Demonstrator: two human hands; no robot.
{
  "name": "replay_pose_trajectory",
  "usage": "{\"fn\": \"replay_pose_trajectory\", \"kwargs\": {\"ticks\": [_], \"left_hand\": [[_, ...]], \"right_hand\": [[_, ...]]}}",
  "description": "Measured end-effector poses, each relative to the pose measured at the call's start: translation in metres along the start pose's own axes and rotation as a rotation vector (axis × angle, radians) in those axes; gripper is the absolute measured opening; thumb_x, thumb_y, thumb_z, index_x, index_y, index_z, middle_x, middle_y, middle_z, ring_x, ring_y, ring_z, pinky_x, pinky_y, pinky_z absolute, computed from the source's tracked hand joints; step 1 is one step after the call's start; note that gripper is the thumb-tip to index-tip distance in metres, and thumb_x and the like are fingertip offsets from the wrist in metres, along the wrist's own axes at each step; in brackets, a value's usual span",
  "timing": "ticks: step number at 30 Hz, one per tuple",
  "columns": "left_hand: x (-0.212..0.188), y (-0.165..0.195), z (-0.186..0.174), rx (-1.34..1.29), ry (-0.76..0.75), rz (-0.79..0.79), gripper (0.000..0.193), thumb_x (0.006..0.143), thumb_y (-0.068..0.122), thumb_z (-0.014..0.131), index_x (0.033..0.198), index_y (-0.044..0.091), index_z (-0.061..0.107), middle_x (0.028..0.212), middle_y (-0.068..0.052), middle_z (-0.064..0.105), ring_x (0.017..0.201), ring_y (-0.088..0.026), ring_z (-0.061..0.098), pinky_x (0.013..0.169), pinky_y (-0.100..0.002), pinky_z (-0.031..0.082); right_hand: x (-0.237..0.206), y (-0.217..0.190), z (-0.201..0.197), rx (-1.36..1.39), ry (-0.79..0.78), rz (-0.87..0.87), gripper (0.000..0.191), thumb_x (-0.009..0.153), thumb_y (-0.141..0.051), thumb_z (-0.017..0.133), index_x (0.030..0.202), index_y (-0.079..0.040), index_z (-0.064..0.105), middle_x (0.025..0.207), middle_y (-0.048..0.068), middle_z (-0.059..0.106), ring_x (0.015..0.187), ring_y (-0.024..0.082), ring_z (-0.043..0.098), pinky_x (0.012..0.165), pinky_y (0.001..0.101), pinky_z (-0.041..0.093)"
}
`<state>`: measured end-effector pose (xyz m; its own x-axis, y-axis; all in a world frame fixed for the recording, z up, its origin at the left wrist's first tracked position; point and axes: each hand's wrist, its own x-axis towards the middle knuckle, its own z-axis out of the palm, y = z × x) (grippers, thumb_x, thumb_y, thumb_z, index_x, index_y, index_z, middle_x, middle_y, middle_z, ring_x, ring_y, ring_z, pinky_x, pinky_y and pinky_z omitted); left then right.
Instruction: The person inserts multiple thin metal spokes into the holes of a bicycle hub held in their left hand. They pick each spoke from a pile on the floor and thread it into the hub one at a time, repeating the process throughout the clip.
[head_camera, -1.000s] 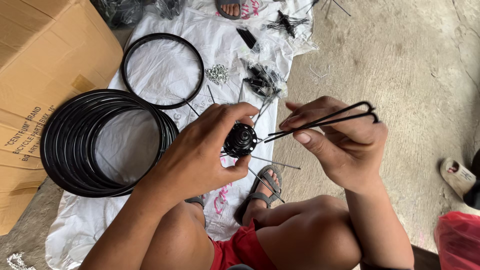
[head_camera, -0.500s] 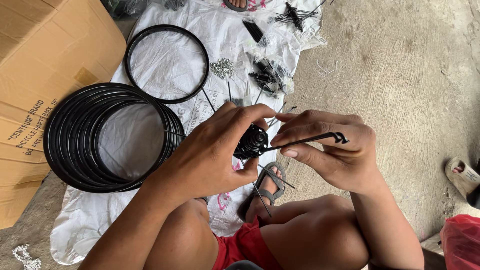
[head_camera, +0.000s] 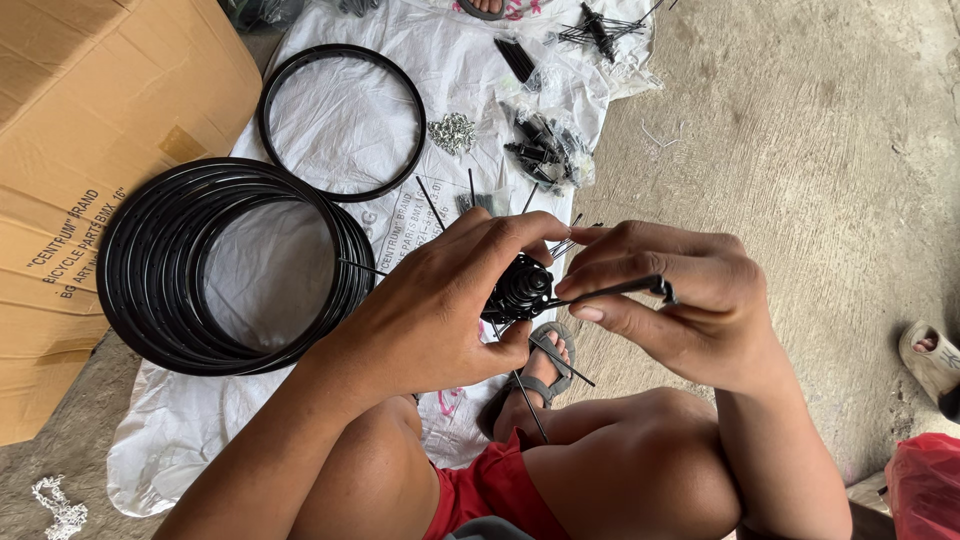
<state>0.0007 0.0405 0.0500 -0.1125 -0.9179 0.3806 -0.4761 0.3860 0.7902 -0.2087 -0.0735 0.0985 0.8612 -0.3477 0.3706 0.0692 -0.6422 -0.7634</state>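
Observation:
My left hand is closed around a small black wheel hub, with thin black spokes sticking out of it above and below. Just right of it, my right hand pinches a thin black spoke whose tip meets the hub. Both hands hover above my bare knees and red shorts. My sandalled foot shows under the hub.
A stack of black rims and a single black rim lie on a white sack sheet. A big cardboard box stands at the left. Silver nipples and bags of black parts lie farther off. Another person's foot shows at the right edge.
My right hand has drawn in toward the hub, and the spoke now shows less of its length. My left hand keeps its hold on the hub.

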Motion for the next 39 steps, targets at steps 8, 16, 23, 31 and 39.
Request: {"fn": "replay_pose_trajectory", "kwargs": {"ticks": [8, 16, 23, 31, 39], "left_hand": [[-0.002, 0.0, 0.0, -0.047, -0.031, -0.029, 0.081, 0.075, 0.011, 0.081, 0.146, 0.011, 0.042, 0.118, -0.012, 0.063, 0.104, -0.027, 0.068, 0.087, -0.04, 0.059], [-0.003, 0.001, 0.004, -0.144, -0.063, -0.034, 0.09, 0.076, 0.007, 0.082, 0.152, 0.012, 0.035, 0.12, -0.011, 0.065, 0.106, -0.025, 0.071, 0.091, -0.037, 0.062], [-0.005, 0.004, 0.003, -0.084, -0.039, -0.008, 0.089, 0.076, 0.006, 0.083, 0.15, 0.012, 0.034, 0.119, -0.01, 0.065, 0.102, -0.024, 0.071, 0.085, -0.036, 0.064], [-0.011, -0.006, 0.007, 0.276, -0.039, 0.083, 0.086, 0.069, -0.005, 0.076, 0.147, 0.008, 0.042, 0.119, -0.01, 0.064, 0.104, -0.027, 0.065, 0.083, -0.036, 0.063], [-0.017, -0.021, 0.01, 0.372, -0.169, 0.049, 0.086, 0.063, 0.0, 0.08, 0.141, 0.014, 0.047, 0.117, -0.013, 0.062, 0.105, -0.033, 0.063, 0.073, -0.038, 0.064]], "right_hand": [[0.0, 0.014, -0.006, 0.12, -0.019, 0.002, 0.016, 0.092, -0.007, 0.078, 0.107, -0.002, 0.075, 0.102, 0.01, 0.076, 0.094, 0.021, 0.076, 0.112, 0.0481, 0.058], [-0.003, 0.021, -0.007, 0.132, -0.085, 0.062, 0.014, 0.088, -0.007, 0.081, 0.102, -0.006, 0.078, 0.1, 0.008, 0.077, 0.09, 0.018, 0.072, 0.08, 0.0336, 0.062], [0.006, 0.017, -0.014, 0.119, -0.049, 0.014, 0.032, 0.088, -0.018, 0.079, 0.117, -0.006, 0.072, 0.105, 0.007, 0.075, 0.094, 0.015, 0.069, 0.106, 0.0422, 0.059], [-0.024, 0.103, -0.05, 0.096, 0.168, 0.194, 0.022, 0.101, -0.014, 0.07, 0.116, 0.001, 0.07, 0.1, 0.008, 0.07, 0.091, 0.014, 0.069, 0.097, 0.0362, 0.059], [-0.086, 0.333, 0.056, 0.012, 0.066, 0.83, 0.033, 0.094, -0.01, 0.069, 0.125, 0.001, 0.064, 0.091, 0.01, 0.075, 0.082, 0.017, 0.075, 0.066, 0.0306, 0.056]]}}
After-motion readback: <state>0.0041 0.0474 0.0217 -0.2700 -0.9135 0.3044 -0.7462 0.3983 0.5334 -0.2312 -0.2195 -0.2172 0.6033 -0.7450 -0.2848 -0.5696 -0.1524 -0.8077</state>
